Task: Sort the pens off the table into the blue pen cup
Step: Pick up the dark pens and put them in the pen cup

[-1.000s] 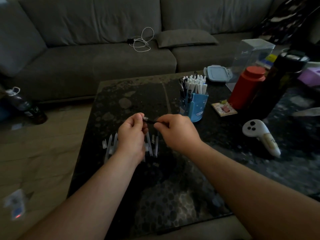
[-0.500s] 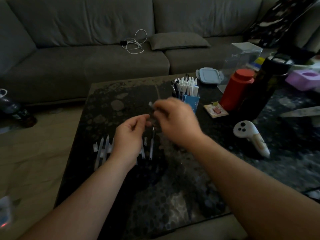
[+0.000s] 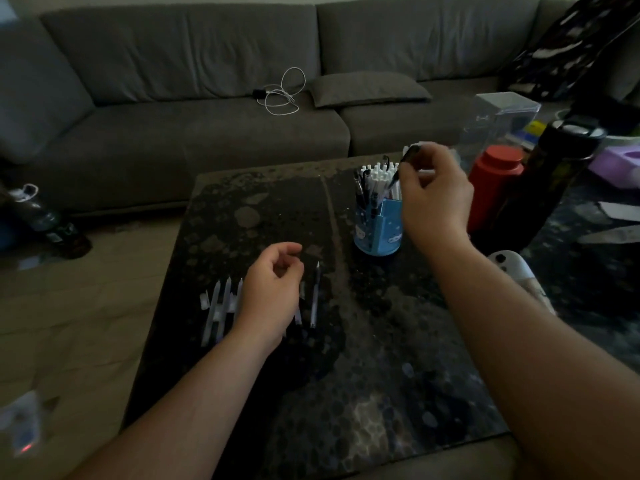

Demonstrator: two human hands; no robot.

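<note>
Crowding blue pen cup [image 3: 378, 230]: red bottle [image 3: 493, 188].

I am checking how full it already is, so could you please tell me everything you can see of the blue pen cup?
The blue pen cup is a round, light blue holder, plastic by its look, with small pale printed figures on its wall. It stands upright on the dark table, at the far side, left of a red container. It is packed with white and black pens standing on end. The right hand hovers at its right rim, pinching a dark pen above it.
</note>
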